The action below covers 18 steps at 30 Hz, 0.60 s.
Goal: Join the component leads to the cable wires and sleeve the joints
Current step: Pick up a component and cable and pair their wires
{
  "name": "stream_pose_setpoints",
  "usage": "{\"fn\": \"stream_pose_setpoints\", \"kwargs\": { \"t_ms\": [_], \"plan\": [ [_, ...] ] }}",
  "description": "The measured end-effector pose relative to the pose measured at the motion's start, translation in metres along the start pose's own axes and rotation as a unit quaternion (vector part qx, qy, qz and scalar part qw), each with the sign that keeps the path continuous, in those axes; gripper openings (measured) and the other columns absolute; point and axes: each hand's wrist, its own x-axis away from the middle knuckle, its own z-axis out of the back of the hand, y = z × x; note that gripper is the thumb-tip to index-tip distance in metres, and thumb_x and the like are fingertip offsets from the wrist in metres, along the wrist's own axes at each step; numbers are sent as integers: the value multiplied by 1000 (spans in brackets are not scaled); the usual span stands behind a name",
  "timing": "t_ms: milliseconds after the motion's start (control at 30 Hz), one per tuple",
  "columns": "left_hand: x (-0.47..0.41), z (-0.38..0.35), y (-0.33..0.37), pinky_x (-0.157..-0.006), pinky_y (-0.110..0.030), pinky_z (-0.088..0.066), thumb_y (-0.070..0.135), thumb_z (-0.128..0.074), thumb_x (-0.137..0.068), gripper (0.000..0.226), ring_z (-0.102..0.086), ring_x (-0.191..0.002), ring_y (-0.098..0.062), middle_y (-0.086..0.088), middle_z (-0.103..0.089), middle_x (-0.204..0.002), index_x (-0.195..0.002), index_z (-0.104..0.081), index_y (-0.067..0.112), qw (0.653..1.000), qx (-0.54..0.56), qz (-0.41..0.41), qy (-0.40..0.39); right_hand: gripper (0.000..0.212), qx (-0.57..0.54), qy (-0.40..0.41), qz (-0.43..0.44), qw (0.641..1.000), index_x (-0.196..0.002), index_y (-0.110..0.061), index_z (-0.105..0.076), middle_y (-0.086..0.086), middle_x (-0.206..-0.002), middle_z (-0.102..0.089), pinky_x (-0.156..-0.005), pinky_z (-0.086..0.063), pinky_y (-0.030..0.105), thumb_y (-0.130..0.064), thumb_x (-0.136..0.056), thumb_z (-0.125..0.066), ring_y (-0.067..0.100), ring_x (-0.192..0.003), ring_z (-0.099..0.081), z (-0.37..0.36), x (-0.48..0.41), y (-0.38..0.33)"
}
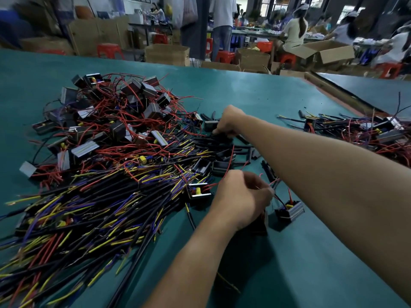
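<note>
Your left grip [242, 198] pinches the red leads [274, 181] just above the component [289, 211] on the table [289, 274]. Your right grip [229, 123] curls onto the black sleeves [209, 141] beyond. Risk: a loosened pinch lets the thin leads slip; grabbing several sleeves together causes fumbling.

The left hand [241, 201] hides what its fingers [264, 193] hold; the cable pile [77, 230] runs off the left edge.
</note>
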Motion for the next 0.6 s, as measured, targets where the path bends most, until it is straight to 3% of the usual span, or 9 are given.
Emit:
{"fn": "stream_pose_setpoints", "kwargs": {
  "t_ms": [100,167,233,300,433,533,600],
  "plan": [
    [1,2,1,-57,-25,-43,17,-71,-79,10,-54,-47,-11,1,-67,-60,-70,-71,14,1000,-4,-5,-8,48,64,-35,15,997,-55,-8,-53,-1,-29,-47,-52,-48,26,-37,-89,-70,14,-31,-50,9,12,0],
    [3,4,3,-57,-24,-44,16,-72,-80,9,-54,-48,-9,1,-69,-62,-71,-70,16,1000,-3,-6,-17,42,61,-29,46,997,-62,-3,-60,2,-39,-54,-68,-53,31,-33,-89,-70,20,-48,-56,8,22,6],
    [5,5,5,-55,-21,-43,12,-72,-81,10,-53,-46,-9,0,-69,-61,-72,-71,15,999,-5,-12,-33,28,-11,-10,59,998,-81,-1,-68,9,-63,-60,-73,-56,37,-28,-87,-72,24,-64,-56,9,37,12],
    [9,7,8,-48,-17,-41,5,-71,-81,5,-49,-44,-11,-3,-65,-58,-78,-71,9,998,11,-21,-65,20,-105,45,79,990,-81,-8,-69,8,-71,-60,-67,-52,34,-26,-87,-71,21,-67,-54,13,61,22],
    [15,8,17,-43,-15,-39,-3,-68,-84,8,-47,-46,-10,-10,-63,-65,-89,-71,3,991,39,-25,-122,18,-267,112,98,952,-73,-12,-67,-5,-54,-55,-52,-41,23,-22,-87,-72,9,-47,-48,12,140,62],
    [20,6,20,-44,-15,-41,-4,-64,-88,10,-53,-45,-4,-9,-63,-69,-95,-68,2,990,35,-28,-135,22,-315,140,74,936,-67,-12,-67,-5,-51,-57,-49,-38,23,-20,-88,-71,5,-42,-44,-1,194,101],
    [22,3,23,-45,-16,-43,-2,-61,-91,11,-55,-48,-5,-9,-65,-71,-93,-68,5,990,22,-24,-138,20,-325,200,77,921,-69,-12,-69,-4,-54,-60,-51,-38,24,-20,-87,-71,5,-46,-46,-1,209,116]
  ]
}}
